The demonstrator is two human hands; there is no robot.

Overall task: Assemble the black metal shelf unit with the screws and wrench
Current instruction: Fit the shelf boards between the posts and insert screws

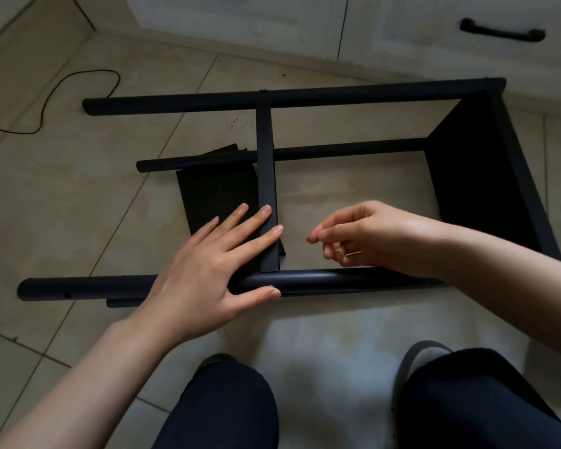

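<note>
The shelf unit (305, 98) lies on its side on the floor (78, 205), cabinets (272, 21) behind it, a cable (49, 98) to its left, the person's knees (227, 406) before it.

- 1 view only, from a camera worn on the person's head, wide-angle, with straight edges bowed toward the frame borders.
- It looks forward and steeply down at the tiled floor (78, 196).
- It sits close: both forearms enter from the bottom corners, and the knees (227, 406) fill the lower edge.
- The far edge reaches the white cabinet fronts (272, 17).
- No second view shares the scene.
</note>
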